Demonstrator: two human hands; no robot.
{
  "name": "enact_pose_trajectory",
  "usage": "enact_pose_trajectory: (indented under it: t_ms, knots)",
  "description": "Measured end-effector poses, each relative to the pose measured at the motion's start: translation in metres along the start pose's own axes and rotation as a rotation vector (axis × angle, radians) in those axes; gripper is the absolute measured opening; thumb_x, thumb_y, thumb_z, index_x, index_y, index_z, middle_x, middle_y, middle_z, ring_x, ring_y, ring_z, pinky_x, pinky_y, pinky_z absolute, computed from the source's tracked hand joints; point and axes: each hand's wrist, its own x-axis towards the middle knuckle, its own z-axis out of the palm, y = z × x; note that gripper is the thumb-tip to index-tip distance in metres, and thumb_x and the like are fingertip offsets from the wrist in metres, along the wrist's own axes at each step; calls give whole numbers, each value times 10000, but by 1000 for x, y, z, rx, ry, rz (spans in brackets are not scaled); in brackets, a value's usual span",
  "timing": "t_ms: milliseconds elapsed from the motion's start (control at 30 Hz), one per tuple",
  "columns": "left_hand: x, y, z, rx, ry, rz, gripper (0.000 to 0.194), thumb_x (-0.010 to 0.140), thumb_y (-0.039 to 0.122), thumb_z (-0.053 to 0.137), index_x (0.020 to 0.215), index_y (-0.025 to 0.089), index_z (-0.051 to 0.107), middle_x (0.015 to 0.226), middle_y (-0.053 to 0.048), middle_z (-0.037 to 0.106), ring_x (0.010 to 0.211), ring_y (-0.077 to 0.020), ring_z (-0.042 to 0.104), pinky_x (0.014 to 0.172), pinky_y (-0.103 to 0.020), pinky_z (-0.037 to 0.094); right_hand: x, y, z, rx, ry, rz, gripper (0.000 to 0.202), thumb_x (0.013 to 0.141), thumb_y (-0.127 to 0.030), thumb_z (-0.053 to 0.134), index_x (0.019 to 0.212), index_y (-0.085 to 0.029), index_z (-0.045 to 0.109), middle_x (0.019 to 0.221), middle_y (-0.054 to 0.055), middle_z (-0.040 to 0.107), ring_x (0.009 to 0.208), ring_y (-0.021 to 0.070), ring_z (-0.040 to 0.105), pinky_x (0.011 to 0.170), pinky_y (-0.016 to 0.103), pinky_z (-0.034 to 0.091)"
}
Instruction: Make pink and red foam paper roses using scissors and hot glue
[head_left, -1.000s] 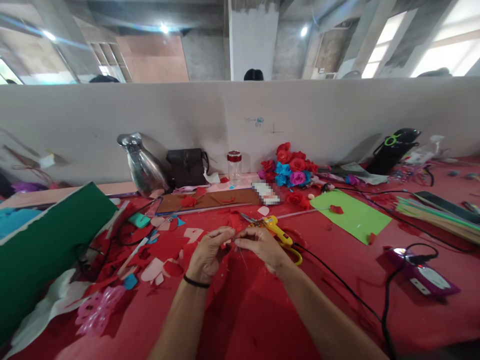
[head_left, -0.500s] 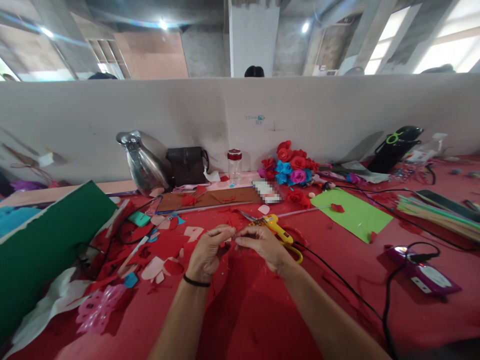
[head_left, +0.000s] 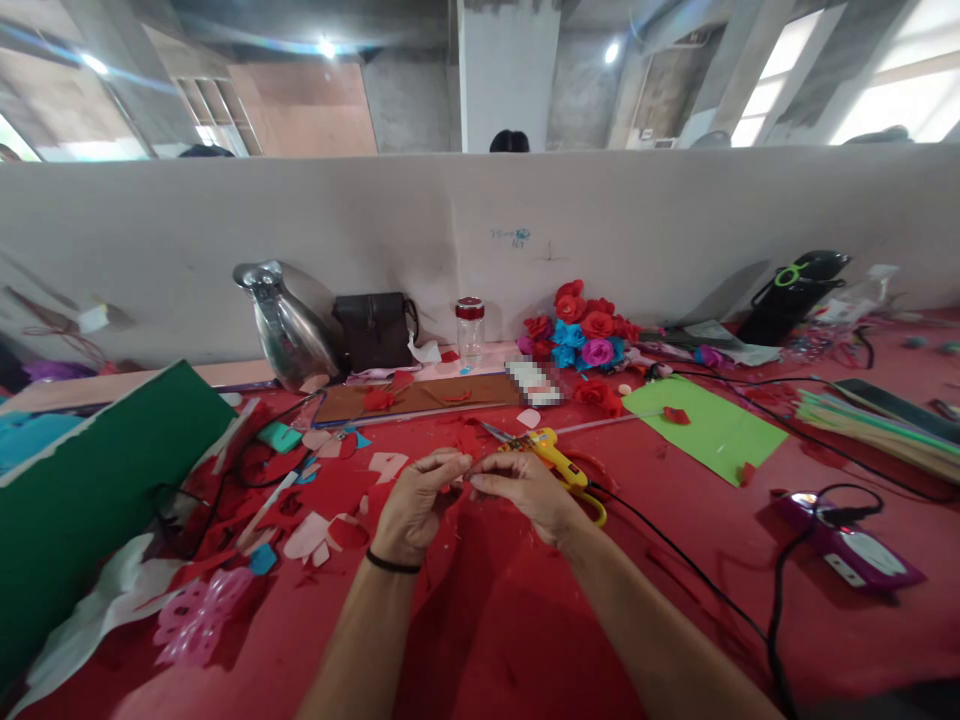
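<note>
My left hand (head_left: 416,505), with a black band at the wrist, has thumb and fingers pinched together over the middle of the red table. Opposite it, my right hand (head_left: 529,492) is pinched too, its fingertips almost meeting those of the left. Whatever lies between the fingertips is too small and too covered to name. Just behind the right hand rests a yellow glue gun (head_left: 556,458), its black cord running to the right. Scissors with yellow handles (head_left: 598,512) lie partly under it. Red and pink paper petals (head_left: 306,537) are scattered beside the left hand.
Paper roses (head_left: 596,325) stand at the back, near a glass jar (head_left: 470,335), a black bag (head_left: 375,330) and a steel jug (head_left: 289,330). A green board (head_left: 112,500) leans at left. At right are a lime sheet (head_left: 709,430) and a purple power strip (head_left: 851,545).
</note>
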Motion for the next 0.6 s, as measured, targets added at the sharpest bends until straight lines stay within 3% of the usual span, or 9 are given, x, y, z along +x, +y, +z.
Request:
enact_pose_trajectory:
  t_ms: [333, 467, 600]
  knots:
    - [0, -1, 2, -8, 19, 12, 286, 385, 251, 842, 529, 135, 624, 512, 34, 554, 470, -57, 476, 481, -191, 391, 0, 3, 1, 60, 34, -37, 161, 585, -302, 739, 685, -190, 681, 636, -19, 672, 612, 128, 596, 711, 294, 460]
    - [0, 0, 2, 13, 12, 26, 277, 407, 252, 834, 526, 127, 617, 508, 38, 549, 463, -45, 473, 470, -174, 382, 1, 5, 5, 66, 96, -96, 187, 572, -289, 754, 707, -187, 674, 682, -6, 683, 671, 145, 619, 717, 292, 470]
    - [0, 1, 1, -1, 17, 19, 283, 408, 243, 838, 543, 128, 618, 507, 42, 554, 453, -46, 481, 464, -175, 387, 0, 6, 8, 73, 155, -120, 210, 588, -284, 753, 757, -191, 669, 645, -16, 671, 592, 129, 597, 641, 274, 465]
